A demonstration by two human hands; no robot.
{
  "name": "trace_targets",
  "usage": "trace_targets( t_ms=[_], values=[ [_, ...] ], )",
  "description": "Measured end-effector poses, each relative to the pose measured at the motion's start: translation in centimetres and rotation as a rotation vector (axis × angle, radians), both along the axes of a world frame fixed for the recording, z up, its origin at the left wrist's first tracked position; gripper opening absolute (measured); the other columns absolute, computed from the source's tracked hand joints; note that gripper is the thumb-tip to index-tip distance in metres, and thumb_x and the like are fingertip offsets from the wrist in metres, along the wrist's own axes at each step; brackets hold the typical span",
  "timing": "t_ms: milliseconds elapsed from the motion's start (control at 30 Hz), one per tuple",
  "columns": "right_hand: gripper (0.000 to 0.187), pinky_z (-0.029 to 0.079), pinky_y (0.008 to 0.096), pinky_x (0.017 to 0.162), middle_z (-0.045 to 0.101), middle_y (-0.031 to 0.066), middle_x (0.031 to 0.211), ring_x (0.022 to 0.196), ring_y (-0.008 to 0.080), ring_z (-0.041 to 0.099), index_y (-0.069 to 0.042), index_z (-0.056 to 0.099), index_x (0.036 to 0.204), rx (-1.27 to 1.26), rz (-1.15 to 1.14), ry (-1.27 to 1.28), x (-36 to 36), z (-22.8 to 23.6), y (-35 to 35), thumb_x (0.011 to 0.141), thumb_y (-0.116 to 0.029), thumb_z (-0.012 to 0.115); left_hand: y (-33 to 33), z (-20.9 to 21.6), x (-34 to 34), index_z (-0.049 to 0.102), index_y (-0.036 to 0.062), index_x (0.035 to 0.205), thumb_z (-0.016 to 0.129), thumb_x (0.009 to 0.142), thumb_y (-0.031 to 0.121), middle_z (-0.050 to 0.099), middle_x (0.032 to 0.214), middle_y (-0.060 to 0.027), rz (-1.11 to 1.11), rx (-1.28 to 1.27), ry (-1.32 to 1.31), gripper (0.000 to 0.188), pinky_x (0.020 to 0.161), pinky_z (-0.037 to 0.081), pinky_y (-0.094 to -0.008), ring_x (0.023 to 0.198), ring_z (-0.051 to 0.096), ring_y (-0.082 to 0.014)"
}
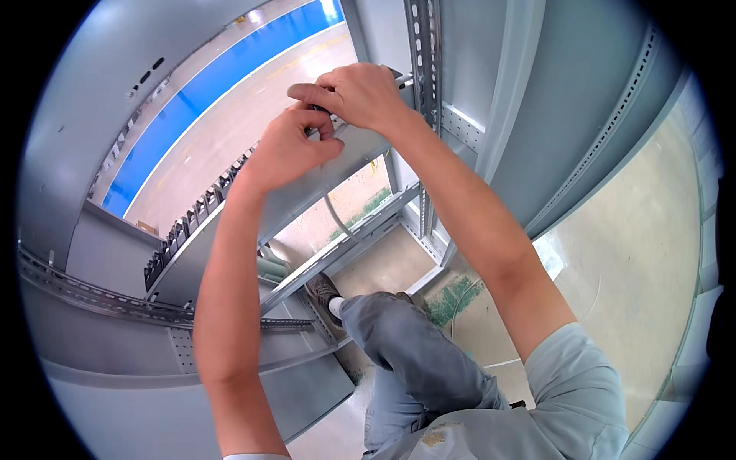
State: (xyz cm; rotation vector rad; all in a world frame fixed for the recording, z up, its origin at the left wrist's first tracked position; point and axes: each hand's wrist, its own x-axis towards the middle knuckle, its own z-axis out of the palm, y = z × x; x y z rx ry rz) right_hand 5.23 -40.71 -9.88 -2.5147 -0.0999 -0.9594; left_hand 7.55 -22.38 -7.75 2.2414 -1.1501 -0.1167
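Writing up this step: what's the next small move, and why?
Probably ease the right hand slightly aside: it crowds the left hand's curled fingers over the grey panel, and the small dark part between them is mostly hidden, so I can't tell how it sits.

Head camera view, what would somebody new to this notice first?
Probably the bright blue floor stripe, curving across the upper left. Next, the bare left hand and right hand, close together at upper centre; what they hold, if anything, is unclear. Then the row of black fittings, running diagonally to the left of the left forearm.
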Motion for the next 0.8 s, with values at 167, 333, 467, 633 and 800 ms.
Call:
trace_targets(
  t_ms=[167, 333, 467, 633, 800],
  values=[
    [0.077, 0.052, 0.0370, 0.056, 0.067, 0.0034, 0.060, 0.061, 0.0256, 0.068, -0.017, 0.080, 0.071, -0.034, -0.072, -0.093, 0.9, -1.3, -0.4, 0.088, -0.085, 0.047, -0.5, 0.9, -0.7, 0.055, 0.0043, 0.077, 0.076, 0.081, 0.016, 0.048, 0.090, 0.0012, 0.016, 0.037, 0.086, 0.024, 0.073, 0.037, -0.0299, 0.080, 0.043, -0.0106],
    [0.083, 0.052, 0.0373, 0.054, 0.065, 0.0041, 0.057, 0.057, 0.0265, 0.067, -0.017, 0.077, 0.064, 0.032, -0.087, 0.012, 1.3, -0.5, -0.3, 0.083, -0.091, 0.046, -0.7, 0.3, -0.6, 0.052, 0.0049, 0.077, 0.075, 0.080, 0.015, 0.046, 0.082, 0.0028, -0.041, -0.113, 0.119, 0.025, 0.070, 0.035, -0.0285, 0.076, 0.041, -0.0089],
    [0.085, 0.052, 0.0383, 0.054, 0.065, 0.0045, 0.056, 0.055, 0.0265, 0.067, -0.016, 0.076, 0.062, 0.010, -0.121, 0.004, 1.2, -0.4, 0.0, 0.081, -0.094, 0.045, -0.6, 0.7, -0.5, 0.052, 0.0041, 0.076, 0.075, 0.080, 0.015, 0.050, 0.091, 0.0014, 0.035, -0.055, 0.139, 0.025, 0.072, 0.036, -0.0291, 0.079, 0.042, -0.0105],
    [0.084, 0.055, 0.0356, 0.072, 0.070, 0.0090, 0.069, 0.074, 0.0230, 0.072, -0.012, 0.081, 0.079, 0.247, 0.023, 0.127, 0.7, 0.9, -0.7, 0.088, -0.088, 0.045, -0.1, 0.3, 0.8, 0.059, 0.0020, 0.075, 0.075, 0.080, 0.016, 0.063, 0.116, -0.0081, -0.017, -0.068, 0.141, 0.022, 0.084, 0.043, -0.0317, 0.101, 0.058, -0.0174],
    [0.085, 0.051, 0.0371, 0.100, 0.078, 0.0118, 0.103, 0.102, 0.0210, 0.072, 0.002, 0.079, 0.102, 0.751, 0.487, -0.389, 0.3, 0.3, -3.8, 0.105, -0.070, 0.034, -0.2, 0.8, 0.4, 0.061, 0.0004, 0.076, 0.074, 0.082, 0.016, 0.056, 0.145, -0.0236, -0.045, -0.073, 0.137, 0.021, 0.099, 0.042, -0.0333, 0.152, 0.034, -0.0271]
  ],
)
